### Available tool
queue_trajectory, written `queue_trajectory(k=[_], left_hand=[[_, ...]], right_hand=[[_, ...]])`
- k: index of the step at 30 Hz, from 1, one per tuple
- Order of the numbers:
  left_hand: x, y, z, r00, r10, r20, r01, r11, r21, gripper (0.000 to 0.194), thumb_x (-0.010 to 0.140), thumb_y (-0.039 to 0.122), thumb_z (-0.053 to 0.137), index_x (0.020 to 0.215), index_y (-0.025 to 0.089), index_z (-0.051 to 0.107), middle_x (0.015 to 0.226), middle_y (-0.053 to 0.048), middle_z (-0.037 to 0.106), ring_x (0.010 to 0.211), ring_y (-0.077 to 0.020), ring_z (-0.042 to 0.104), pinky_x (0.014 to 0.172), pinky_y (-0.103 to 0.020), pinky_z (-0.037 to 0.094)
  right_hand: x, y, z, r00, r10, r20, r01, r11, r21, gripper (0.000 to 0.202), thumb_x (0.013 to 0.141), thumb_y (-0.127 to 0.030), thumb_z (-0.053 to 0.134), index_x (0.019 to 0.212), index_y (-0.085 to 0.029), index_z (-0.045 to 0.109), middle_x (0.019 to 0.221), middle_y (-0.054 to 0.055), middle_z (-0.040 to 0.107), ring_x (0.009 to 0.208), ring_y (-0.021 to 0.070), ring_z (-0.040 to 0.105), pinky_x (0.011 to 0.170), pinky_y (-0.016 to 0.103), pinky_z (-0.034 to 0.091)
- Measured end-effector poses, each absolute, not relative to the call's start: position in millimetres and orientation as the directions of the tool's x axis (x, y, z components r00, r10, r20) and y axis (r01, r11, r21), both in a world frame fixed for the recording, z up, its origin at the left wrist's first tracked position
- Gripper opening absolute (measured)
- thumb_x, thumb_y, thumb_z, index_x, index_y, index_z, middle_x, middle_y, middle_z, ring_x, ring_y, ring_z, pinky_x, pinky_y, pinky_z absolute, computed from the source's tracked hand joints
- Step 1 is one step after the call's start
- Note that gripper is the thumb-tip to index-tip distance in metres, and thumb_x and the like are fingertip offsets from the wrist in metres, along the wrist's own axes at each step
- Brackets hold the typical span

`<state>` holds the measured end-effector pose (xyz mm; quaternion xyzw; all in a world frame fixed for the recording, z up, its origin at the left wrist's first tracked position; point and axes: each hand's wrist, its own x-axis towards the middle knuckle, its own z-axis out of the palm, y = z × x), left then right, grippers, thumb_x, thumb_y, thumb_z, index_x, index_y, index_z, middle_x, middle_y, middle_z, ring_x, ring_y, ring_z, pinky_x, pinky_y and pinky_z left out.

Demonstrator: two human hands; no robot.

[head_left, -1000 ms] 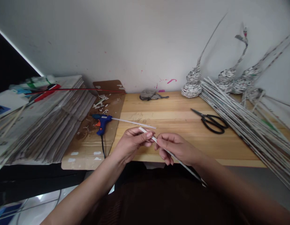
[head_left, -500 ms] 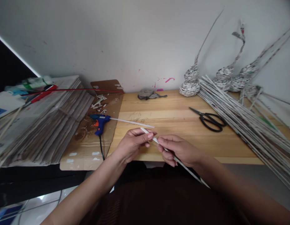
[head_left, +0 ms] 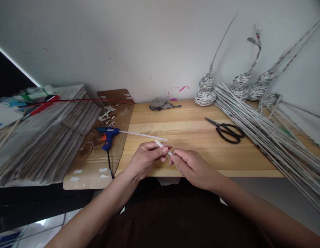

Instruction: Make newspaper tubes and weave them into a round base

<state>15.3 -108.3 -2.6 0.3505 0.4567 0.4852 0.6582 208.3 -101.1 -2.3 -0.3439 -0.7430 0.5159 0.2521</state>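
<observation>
A slim white stick, smooth, straight and apparently of rolled paper, sits between the person's two hands just above the near edge of the pale wooden bench. It slants from far left to near right; its far end shows plain and pale past the left thumb, with no print to be seen on the visible stretch. The rest runs into the right hand, so its full length cannot be told.

The left hand pinches the stick near that far end, thumb on top and fingers curled beneath. The right hand is closed narrowly around the stick's nearer part — thumb and forefinger meet on it, close beside the left fingertips.

Just beyond the left hand lies the tip of a thin whitish rod, which sticks out of the back of a blue glue gun with an orange trigger. The gun rests on a flat brown cardboard sheet to the left. Black-handled scissors lie to the right — well apart from both hands — beside a bundle of long printed-paper sticks.
</observation>
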Motion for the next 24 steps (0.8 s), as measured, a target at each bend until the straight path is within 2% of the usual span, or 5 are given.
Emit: queue_trajectory(k=[4, 7, 9, 18, 24], left_hand=[[15, -109, -3, 0.142, 0.951, -0.273, -0.328, 0.306, 0.894, 0.025, 0.062, 0.032, 0.089, 0.077, 0.015, 0.08, 0.063, -0.002, 0.067, 0.055, -0.0071, 0.057, 0.056, -0.018, 0.046], [17, -109, -3, 0.164, 0.948, -0.272, -0.354, 0.314, 0.881, 0.024, 0.067, 0.033, 0.087, 0.079, 0.014, 0.079, 0.065, -0.003, 0.068, 0.06, -0.008, 0.059, 0.056, -0.017, 0.046], [18, -109, -4, 0.19, 0.942, -0.278, -0.376, 0.331, 0.866, 0.025, 0.072, 0.034, 0.083, 0.086, 0.014, 0.079, 0.069, -0.004, 0.068, 0.063, -0.0085, 0.06, 0.057, -0.017, 0.047], [13, -107, -13, 0.114, 0.938, -0.327, -0.452, 0.342, 0.824, 0.026, 0.073, 0.026, 0.083, 0.095, 0.013, 0.077, 0.072, -0.002, 0.065, 0.061, -0.0061, 0.056, 0.054, -0.015, 0.046], [9, -99, 1, 0.02, 0.975, -0.223, -0.498, 0.203, 0.843, 0.03, 0.079, 0.035, 0.078, 0.103, 0.018, 0.075, 0.105, -0.006, 0.069, 0.08, -0.0108, 0.064, 0.061, -0.017, 0.052]], right_hand=[[210, -96, -14, -0.763, 0.615, -0.199, 0.069, -0.229, -0.971, 0.04, 0.1, -0.052, 0.039, 0.086, -0.018, 0.056, 0.054, -0.007, 0.043, 0.046, 0.0084, 0.044, 0.05, 0.023, 0.037], [209, -91, -24, -0.853, 0.483, -0.198, -0.086, -0.504, -0.859, 0.04, 0.098, -0.054, 0.045, 0.08, -0.019, 0.052, 0.049, -0.009, 0.037, 0.04, 0.0076, 0.041, 0.044, 0.021, 0.035], [208, -88, -29, -0.88, 0.445, -0.166, -0.154, -0.598, -0.786, 0.038, 0.096, -0.053, 0.048, 0.078, -0.019, 0.051, 0.046, -0.01, 0.035, 0.037, 0.0075, 0.038, 0.041, 0.02, 0.031], [212, -83, -36, -0.816, 0.562, -0.134, -0.264, -0.569, -0.779, 0.035, 0.096, -0.048, 0.051, 0.08, -0.018, 0.056, 0.048, -0.008, 0.041, 0.039, 0.0072, 0.041, 0.042, 0.02, 0.03], [210, -82, -39, -0.737, 0.65, -0.184, -0.243, -0.51, -0.825, 0.038, 0.095, -0.05, 0.054, 0.08, -0.016, 0.059, 0.049, -0.006, 0.044, 0.041, 0.0062, 0.041, 0.046, 0.021, 0.032]])
